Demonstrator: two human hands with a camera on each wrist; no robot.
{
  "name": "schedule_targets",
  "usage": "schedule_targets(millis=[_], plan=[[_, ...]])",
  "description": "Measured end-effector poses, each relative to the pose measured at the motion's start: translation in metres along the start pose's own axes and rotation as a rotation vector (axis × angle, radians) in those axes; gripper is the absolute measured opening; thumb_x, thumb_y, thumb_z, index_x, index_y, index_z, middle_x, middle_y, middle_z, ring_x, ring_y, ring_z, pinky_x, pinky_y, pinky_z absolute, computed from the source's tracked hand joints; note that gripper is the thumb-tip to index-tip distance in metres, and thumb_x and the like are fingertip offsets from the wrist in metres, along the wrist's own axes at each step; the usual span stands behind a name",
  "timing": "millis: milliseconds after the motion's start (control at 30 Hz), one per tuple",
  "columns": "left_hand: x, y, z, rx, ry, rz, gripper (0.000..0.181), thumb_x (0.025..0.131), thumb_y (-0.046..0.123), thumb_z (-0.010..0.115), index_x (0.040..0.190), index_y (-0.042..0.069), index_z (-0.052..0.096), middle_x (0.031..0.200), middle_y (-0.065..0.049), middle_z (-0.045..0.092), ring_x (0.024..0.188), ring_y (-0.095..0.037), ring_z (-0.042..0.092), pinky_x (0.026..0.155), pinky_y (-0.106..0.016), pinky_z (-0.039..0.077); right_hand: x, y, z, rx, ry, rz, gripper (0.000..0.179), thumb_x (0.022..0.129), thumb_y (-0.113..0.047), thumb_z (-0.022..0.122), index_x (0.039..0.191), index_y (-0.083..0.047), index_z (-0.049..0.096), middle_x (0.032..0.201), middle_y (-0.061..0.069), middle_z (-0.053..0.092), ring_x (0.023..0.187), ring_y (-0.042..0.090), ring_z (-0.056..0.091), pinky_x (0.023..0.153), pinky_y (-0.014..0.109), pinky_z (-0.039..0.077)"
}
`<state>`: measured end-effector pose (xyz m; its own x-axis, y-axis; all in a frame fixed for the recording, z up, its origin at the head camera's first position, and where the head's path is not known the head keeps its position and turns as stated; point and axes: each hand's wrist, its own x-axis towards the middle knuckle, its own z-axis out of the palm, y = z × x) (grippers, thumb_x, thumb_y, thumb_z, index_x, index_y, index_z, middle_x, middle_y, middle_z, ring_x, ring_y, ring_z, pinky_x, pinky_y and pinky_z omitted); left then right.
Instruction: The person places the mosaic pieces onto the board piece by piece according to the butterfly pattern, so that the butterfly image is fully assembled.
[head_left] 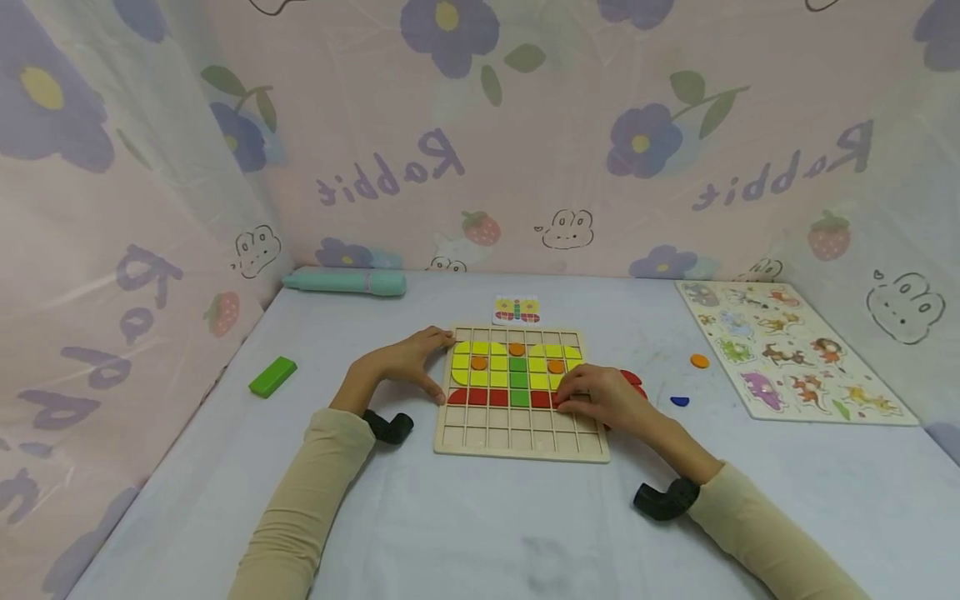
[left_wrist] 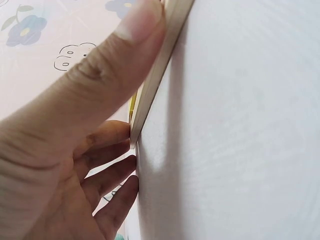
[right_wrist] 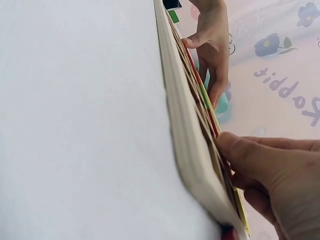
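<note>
A wooden grid board (head_left: 521,442) lies on the white table, carrying yellow tiles (head_left: 478,377), orange discs (head_left: 517,349), a green column (head_left: 518,380) and a row of red tiles (head_left: 480,397). My left hand (head_left: 401,362) rests along its left edge, thumb and fingers spread; in the left wrist view the thumb (left_wrist: 112,65) lies against the rim. Over the right part of the red row, my right hand (head_left: 611,400) pinches a red tile (head_left: 555,399) low at the board, mostly hidden by the fingers. The right wrist view shows its thumb (right_wrist: 237,147) right at the red row.
Behind the board lies a small pattern card (head_left: 517,310). Red pieces (head_left: 632,379) sit partly hidden beyond the right hand, near an orange disc (head_left: 700,361) and a blue half-round piece (head_left: 679,402). An animal puzzle board (head_left: 795,400), green block (head_left: 273,377) and teal tube (head_left: 345,282) lie farther out.
</note>
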<state>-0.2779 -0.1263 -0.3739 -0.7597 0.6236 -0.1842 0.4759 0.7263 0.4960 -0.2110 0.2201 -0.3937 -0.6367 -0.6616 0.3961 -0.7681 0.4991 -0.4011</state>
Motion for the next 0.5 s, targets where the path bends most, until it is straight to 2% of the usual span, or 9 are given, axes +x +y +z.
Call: schedule_targets(millis=[67,167,267,367,500], plan=[[0.0,-0.001,0.0,0.001,0.004,0.0,0.099,0.063,0.04,0.085,0.142,0.008,0.035,0.148,-0.009,0.028,0.138,-0.026,0.022,0.113,-0.044,0.022,0.0,0.001,0.0,-0.002,0.008,-0.012,0.011,0.074,-0.013,0.078,0.084,-0.015,0.074,0.093,-0.004,0.065,0.09,0.012,0.06,0.077,0.031,0.053],[0.001,-0.001,0.001,0.003,0.003,-0.001,0.099,0.063,0.04,0.085,0.142,0.008,0.035,0.148,-0.009,0.028,0.138,-0.026,0.022,0.113,-0.043,0.022,-0.002,0.004,-0.006,0.027,0.015,0.024,0.013,0.075,-0.012,0.077,0.086,-0.016,0.073,0.092,-0.006,0.063,0.088,0.01,0.059,0.076,0.029,0.053],[0.001,0.0,0.001,0.004,-0.002,-0.006,0.099,0.063,0.041,0.085,0.143,0.009,0.034,0.148,-0.009,0.027,0.138,-0.026,0.021,0.112,-0.044,0.022,-0.006,0.012,-0.019,0.041,0.04,0.113,0.015,0.078,-0.009,0.074,0.092,-0.014,0.072,0.092,-0.006,0.063,0.085,0.01,0.059,0.074,0.027,0.052],[0.001,0.001,0.001,0.003,-0.004,-0.012,0.099,0.063,0.039,0.085,0.143,0.009,0.034,0.148,-0.009,0.027,0.138,-0.026,0.021,0.112,-0.044,0.022,-0.014,0.023,-0.035,-0.016,0.075,0.233,0.018,0.079,-0.005,0.072,0.096,-0.01,0.069,0.093,-0.002,0.065,0.083,0.013,0.059,0.071,0.029,0.053],[0.0,0.002,0.001,0.017,-0.003,-0.02,0.099,0.064,0.039,0.085,0.143,0.009,0.034,0.148,-0.008,0.027,0.138,-0.026,0.022,0.113,-0.043,0.022,-0.024,0.035,-0.054,-0.103,0.036,0.397,0.022,0.079,-0.009,0.074,0.099,-0.005,0.068,0.093,0.006,0.064,0.082,0.019,0.057,0.071,0.035,0.052]])
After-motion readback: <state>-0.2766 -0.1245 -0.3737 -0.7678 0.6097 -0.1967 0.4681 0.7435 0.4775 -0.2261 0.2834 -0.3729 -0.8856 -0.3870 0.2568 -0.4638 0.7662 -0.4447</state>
